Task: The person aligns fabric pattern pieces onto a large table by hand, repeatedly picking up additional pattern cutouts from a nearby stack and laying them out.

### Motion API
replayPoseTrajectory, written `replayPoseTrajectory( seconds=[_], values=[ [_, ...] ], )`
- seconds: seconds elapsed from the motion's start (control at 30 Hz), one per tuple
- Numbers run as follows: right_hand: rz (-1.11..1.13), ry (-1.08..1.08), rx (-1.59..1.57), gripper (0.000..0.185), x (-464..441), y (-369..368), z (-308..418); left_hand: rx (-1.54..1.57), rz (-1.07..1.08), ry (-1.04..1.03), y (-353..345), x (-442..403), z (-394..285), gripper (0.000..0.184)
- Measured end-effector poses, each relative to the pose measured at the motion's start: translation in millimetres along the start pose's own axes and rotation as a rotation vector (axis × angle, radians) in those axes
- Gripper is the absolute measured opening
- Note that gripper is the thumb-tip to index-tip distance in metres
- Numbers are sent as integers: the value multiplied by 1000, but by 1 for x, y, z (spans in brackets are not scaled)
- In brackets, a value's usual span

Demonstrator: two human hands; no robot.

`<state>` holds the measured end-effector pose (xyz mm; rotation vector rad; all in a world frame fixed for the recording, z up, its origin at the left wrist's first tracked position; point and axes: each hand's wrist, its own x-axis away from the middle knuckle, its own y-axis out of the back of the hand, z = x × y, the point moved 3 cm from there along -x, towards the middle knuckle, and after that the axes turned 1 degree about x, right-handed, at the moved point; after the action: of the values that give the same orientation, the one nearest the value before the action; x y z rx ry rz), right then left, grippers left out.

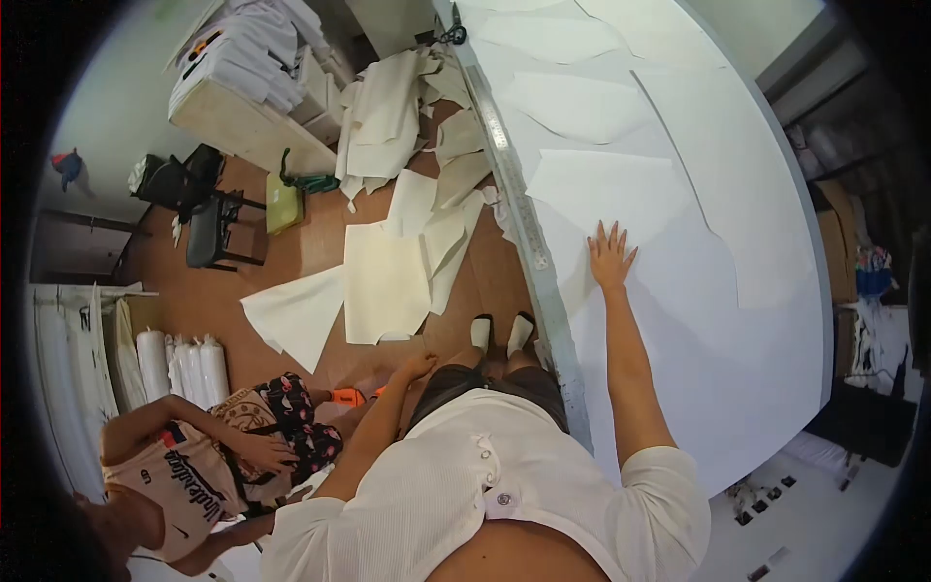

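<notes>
The white cut piece (601, 179) is laid flat upon white sheeting (718, 388) on the counter (570, 373). The right hand (610, 262) is placed at its near edge, fingers spread apart, nothing clamped; the left hand (418, 366) is held off the counter, its finger state not discernible. The piece is judged light, thin and easily creased, best grasped at two opposite corners.

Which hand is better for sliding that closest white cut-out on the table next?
Probably the right hand: it reaches over the table, fingers spread, right by the nearest white cut-out. The left hand hangs beside the body, over the floor, away from the table.
</notes>
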<state>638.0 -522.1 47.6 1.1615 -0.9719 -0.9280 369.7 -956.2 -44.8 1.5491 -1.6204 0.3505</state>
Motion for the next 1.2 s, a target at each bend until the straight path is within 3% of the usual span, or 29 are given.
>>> replayPoseTrajectory(
  seconds=[0.33,0.43,0.7,1.03,1.2],
  values=[
    [-17,-88,2,54,-11,-5,-4,180,6,97,42,-13,-30,33],
    [-129,-59,100,55,-18,-22,-5,203,17,93,50,-18,-45,33],
    [-98,-74,-106,55,-20,-20,5,219,14,112,23,-43,-16,32],
    [-49,-92,-36,55,-8,-4,10,252,-18,137,23,-24,-23,34],
    [-213,-24,-31,57,-10,8,21,250,-14,135,21,-29,-26,35]
  ],
)
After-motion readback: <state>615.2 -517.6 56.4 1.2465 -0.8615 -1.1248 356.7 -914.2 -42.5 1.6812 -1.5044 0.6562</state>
